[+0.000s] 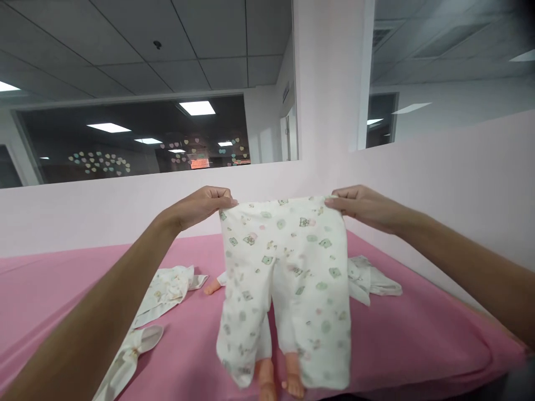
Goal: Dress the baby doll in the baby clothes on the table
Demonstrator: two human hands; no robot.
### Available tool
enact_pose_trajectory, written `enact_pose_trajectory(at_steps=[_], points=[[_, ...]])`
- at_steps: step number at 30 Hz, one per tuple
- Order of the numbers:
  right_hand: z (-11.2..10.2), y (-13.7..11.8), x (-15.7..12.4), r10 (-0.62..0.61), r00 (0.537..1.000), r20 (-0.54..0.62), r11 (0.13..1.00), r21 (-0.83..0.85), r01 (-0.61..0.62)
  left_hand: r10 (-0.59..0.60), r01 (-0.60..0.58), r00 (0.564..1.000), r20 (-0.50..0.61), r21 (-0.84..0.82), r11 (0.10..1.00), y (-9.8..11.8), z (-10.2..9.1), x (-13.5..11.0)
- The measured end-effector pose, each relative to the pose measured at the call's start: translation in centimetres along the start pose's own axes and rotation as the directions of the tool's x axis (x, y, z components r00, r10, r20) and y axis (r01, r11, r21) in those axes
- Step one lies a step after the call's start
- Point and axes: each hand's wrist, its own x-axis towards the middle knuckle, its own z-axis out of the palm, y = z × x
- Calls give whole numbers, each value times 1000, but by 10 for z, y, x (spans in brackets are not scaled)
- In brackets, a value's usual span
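Pants (311,267) hang by top edge (276,203), apart from wall (104,211).

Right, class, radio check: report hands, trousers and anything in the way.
Left hand and right hand: each pinching a top corner. Patterned trousers: spread between them, legs hanging. Nothing seen blocking either hand; trousers hide most of the doll.

Looking like a childcare training room here: pink sheet (388,340) and doll's feet (293,383) near, heart-stickered glass (100,161), panelled ceiling (125,28) far left!
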Motion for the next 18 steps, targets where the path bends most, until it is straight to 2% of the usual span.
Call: enact_pose_trajectory(at_steps=[2, 5, 10, 13, 18], points=[[-8, -1, 15, 20, 995, -102, 999, -25, -22, 1, 1, 999, -46, 52, 999, 4, 6, 2], [-10, -3, 36, 74, 968, -240, 997, 3, -76, -18, 23, 987, -157, 34, 999, 9, 18, 12], [10, -11, 67, 185, 917, -353, 983, 45, -181, -67, 41, 952, -300, -92, 995, 18, 44, 44], [28, -21, 73, 142, 934, -327, 990, 25, -142, -39, 1, 944, -329, -113, 994, 28, 61, 61], [50, -35, 66, 19, 988, -156, 993, 114, -1, 61, -90, 962, -266, -98, 991, 41, 86, 73]])
